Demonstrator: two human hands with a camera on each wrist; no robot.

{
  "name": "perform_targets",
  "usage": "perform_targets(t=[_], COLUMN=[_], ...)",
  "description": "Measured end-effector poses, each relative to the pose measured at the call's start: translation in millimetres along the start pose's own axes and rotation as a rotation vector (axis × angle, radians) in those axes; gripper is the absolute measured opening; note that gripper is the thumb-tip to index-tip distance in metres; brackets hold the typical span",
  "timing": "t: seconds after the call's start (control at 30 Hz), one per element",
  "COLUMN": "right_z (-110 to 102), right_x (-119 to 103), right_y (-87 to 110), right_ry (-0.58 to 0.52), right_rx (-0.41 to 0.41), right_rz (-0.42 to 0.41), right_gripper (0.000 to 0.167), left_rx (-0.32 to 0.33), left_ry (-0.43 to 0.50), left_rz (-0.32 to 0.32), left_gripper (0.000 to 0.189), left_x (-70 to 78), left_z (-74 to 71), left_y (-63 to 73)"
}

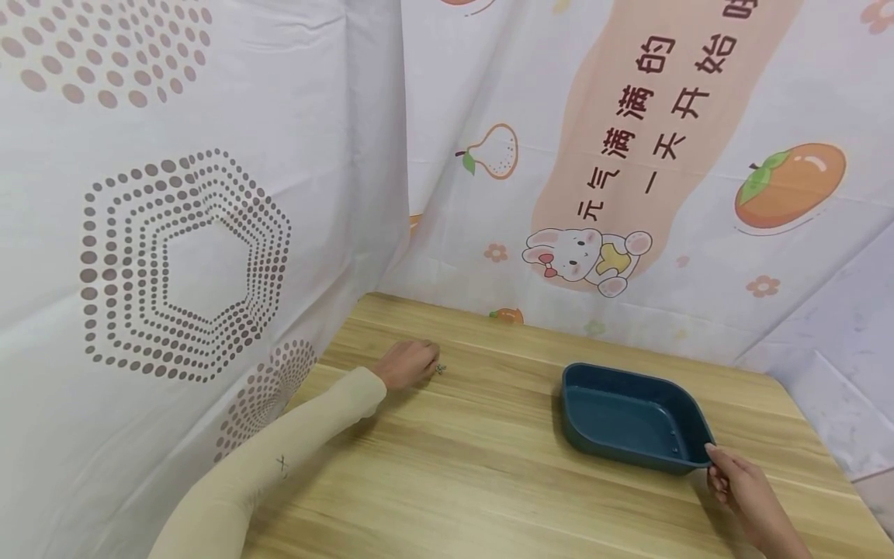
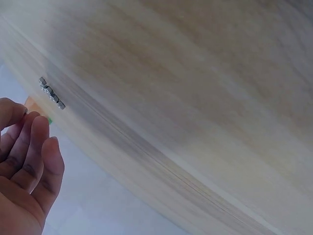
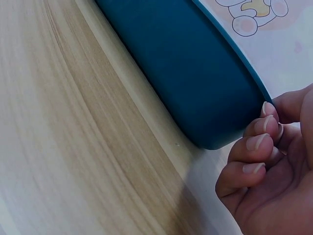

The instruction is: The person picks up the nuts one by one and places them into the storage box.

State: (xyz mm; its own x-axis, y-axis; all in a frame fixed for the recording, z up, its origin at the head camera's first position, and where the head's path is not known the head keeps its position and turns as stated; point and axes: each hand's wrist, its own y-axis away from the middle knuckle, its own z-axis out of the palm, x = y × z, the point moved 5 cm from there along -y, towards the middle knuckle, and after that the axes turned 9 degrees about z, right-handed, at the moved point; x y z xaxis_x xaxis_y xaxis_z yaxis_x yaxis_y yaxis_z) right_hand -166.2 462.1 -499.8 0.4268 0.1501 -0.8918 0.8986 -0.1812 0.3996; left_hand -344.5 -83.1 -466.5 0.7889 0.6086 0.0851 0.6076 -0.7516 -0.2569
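My left hand [image 1: 412, 363] is low over the far left of the wooden table, beside a few tiny silvery metal pieces [image 1: 440, 369]. In the left wrist view these grey pieces [image 2: 51, 93] lie in a short row, apart from the fingertips. There the left hand [image 2: 29, 166] has its fingers curved and the thumb tip close against the index finger; whether something tiny is between them is hidden. My right hand [image 1: 743, 489] pinches the near right corner of a dark teal tray [image 1: 621, 458]. In the right wrist view, thumb and index finger meet at its rim [image 3: 261, 90].
A couple of tiny shiny pieces [image 1: 673, 442] lie inside the tray near its right end. White printed cloth [image 1: 461, 256] hangs behind the table [image 1: 447, 466], and another cloth [image 1: 314, 194] hangs close along the left side.
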Motion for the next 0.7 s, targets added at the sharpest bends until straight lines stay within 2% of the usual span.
perform_targets(t=[0.4,0.7], right_z=[1.2,0.1], right_x=[-1.0,-0.5], right_y=[0.4,0.2], right_ry=[0.016,0.017], right_rx=[-0.001,0.001], right_rz=[0.004,0.008], right_gripper=[0.043,0.043], left_rx=[-0.015,0.0], left_ry=[-0.003,0.017], left_rz=[-0.002,0.031], left_gripper=[0.01,0.01], left_x=[-0.8,3.2], left_z=[5.7,3.9], left_y=[-3.0,-6.8])
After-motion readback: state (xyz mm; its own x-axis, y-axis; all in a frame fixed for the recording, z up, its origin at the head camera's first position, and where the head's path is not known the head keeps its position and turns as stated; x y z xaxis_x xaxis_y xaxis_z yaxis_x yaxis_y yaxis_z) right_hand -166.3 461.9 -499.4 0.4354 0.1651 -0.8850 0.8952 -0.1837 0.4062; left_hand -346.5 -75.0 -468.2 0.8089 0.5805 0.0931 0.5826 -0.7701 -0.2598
